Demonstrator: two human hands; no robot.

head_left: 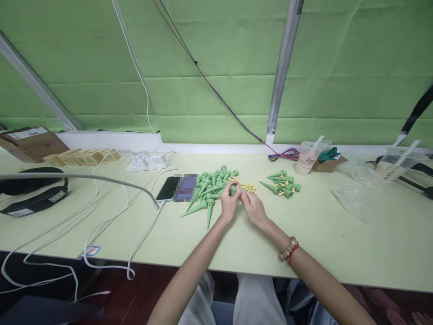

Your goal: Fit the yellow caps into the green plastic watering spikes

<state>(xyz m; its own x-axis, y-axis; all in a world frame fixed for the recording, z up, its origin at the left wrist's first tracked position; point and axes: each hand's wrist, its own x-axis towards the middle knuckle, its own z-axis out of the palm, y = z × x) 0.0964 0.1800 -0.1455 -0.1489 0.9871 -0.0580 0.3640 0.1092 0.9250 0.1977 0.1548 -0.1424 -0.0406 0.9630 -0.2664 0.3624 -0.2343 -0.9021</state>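
Pinching narrowly with left hand [229, 205] and right hand [253, 210], cannot tell on what; see spikes [213, 188] just left, nearer left hand, angled variously.

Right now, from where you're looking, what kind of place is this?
Probably a workroom, though I can't be sure: there's a long table with a pile of green spikes, small yellow pieces beside them, and a white power strip near the wall.
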